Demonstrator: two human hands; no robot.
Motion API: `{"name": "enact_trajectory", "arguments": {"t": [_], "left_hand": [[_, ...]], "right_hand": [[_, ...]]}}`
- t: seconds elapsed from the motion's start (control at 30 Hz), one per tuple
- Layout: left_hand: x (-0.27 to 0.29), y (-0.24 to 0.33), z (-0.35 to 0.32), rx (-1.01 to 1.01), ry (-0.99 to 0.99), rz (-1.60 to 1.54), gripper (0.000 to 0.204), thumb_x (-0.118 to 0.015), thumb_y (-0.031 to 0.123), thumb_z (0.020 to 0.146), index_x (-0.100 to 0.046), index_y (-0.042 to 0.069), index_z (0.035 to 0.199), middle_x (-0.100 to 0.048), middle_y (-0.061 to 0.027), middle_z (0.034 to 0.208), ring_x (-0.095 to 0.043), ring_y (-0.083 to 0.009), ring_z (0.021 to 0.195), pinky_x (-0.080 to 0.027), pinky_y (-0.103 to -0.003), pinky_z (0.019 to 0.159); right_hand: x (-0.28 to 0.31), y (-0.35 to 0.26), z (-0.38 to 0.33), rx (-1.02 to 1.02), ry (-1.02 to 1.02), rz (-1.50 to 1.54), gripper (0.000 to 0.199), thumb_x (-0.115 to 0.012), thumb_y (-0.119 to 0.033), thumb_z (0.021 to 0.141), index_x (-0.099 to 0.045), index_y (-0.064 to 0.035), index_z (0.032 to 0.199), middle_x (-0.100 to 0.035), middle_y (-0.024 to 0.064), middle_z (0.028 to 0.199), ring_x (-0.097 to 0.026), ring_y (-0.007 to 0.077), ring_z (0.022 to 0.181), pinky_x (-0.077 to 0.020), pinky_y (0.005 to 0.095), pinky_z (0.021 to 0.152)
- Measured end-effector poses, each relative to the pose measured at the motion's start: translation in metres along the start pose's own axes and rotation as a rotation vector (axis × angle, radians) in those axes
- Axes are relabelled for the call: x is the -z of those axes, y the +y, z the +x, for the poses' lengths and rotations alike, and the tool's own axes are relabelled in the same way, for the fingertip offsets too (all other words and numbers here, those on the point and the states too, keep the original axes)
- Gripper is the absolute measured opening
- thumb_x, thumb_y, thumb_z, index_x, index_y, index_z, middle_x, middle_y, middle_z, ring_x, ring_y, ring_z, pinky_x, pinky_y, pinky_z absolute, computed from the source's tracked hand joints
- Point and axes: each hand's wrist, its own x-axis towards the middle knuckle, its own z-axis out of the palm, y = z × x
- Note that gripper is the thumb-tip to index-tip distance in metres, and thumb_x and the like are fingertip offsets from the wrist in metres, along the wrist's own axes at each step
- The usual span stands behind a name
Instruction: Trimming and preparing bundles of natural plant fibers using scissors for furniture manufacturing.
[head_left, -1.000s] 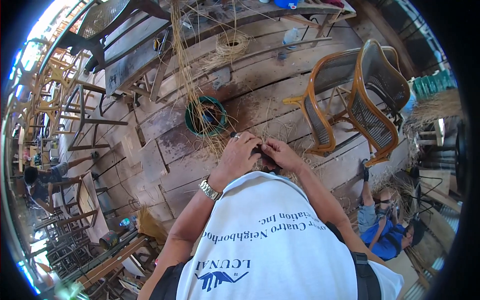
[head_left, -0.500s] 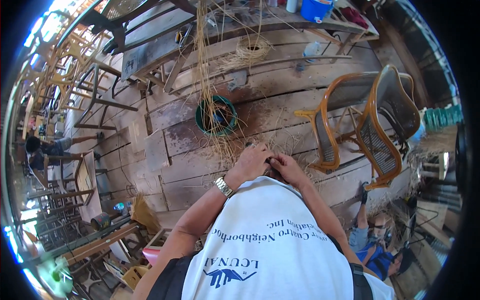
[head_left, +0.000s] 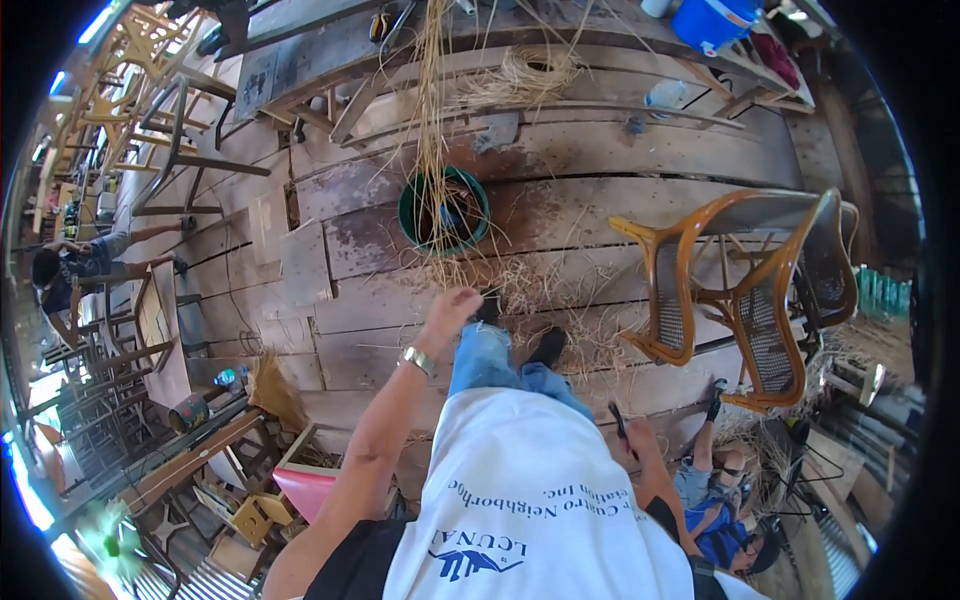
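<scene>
My left hand (head_left: 450,316), with a metal watch at the wrist, reaches forward above my jeans and dark shoe. Its loosely bent fingers show nothing in them. Just beyond it stands a round green basin (head_left: 406,218) with a dark inside. Long pale rattan strips (head_left: 432,95) run from the bench down into the basin and over its near rim. Low on my right side, my right hand (head_left: 640,442) is closed round a slim dark tool (head_left: 618,417); its exact kind is unclear.
A brown-framed woven chair (head_left: 690,285) lies to the right. Along the far side runs a low wooden bench (head_left: 300,88), with a rattan coil (head_left: 540,72) near it and a blue cooler (head_left: 712,24). Strip scraps litter the plank floor. Other people (head_left: 728,515) sit at right and left.
My hands, together in front of my shirt before, have parted. The left has moved left and forward; the right has dropped back to my right side with the dark tool.
</scene>
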Motion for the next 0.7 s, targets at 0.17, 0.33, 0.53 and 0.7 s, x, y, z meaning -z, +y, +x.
{"name": "enact_trajectory", "arguments": {"t": [0.17,0.33,0.53,0.7], "left_hand": [[0.086,-0.055,0.100,0.352,0.088,-0.231,0.022,-0.063,0.021,0.089,-0.067,0.002,0.099,-0.066,-0.0041,0.074,-0.064,-0.0190,0.071,-0.051,-0.031,0.067],[0.113,-0.061,0.160,0.086,0.202,1.006,0.035,-0.064,0.022,0.087,-0.059,0.005,0.117,-0.064,-0.0158,0.106,-0.062,-0.0326,0.099,-0.051,-0.041,0.082],[0.150,-0.093,0.236,0.395,0.272,0.665,0.068,-0.073,0.027,0.078,-0.044,0.004,0.135,-0.047,-0.0228,0.135,-0.051,-0.0414,0.119,-0.045,-0.044,0.100],[0.128,-0.083,0.271,0.295,0.419,0.613,0.076,-0.071,0.023,0.075,-0.036,-0.001,0.139,-0.036,-0.0279,0.140,-0.051,-0.0438,0.116,-0.045,-0.044,0.099]], "right_hand": [[-0.020,0.012,-0.080,-0.249,-0.065,-0.037,0.031,-0.049,-0.021,0.096,-0.062,-0.0008,0.078,-0.062,0.0132,0.057,-0.058,0.0196,0.042,-0.0449,0.0357,0.038],[-0.051,-0.029,-0.113,-0.470,-0.003,0.387,0.027,-0.050,-0.024,0.098,-0.060,-0.0066,0.081,-0.058,0.0076,0.058,-0.054,0.0161,0.043,-0.0397,0.0301,0.035],[-0.084,-0.037,-0.114,-0.552,-0.073,0.634,0.016,-0.048,-0.022,0.099,-0.050,-0.0087,0.090,-0.057,0.0090,0.063,-0.052,0.0175,0.044,-0.0399,0.0298,0.037],[-0.095,-0.038,-0.152,-0.604,-0.012,0.665,0.017,-0.049,-0.020,0.098,-0.053,-0.0074,0.089,-0.057,0.0103,0.060,-0.052,0.0192,0.042,-0.0397,0.0316,0.035]]}}
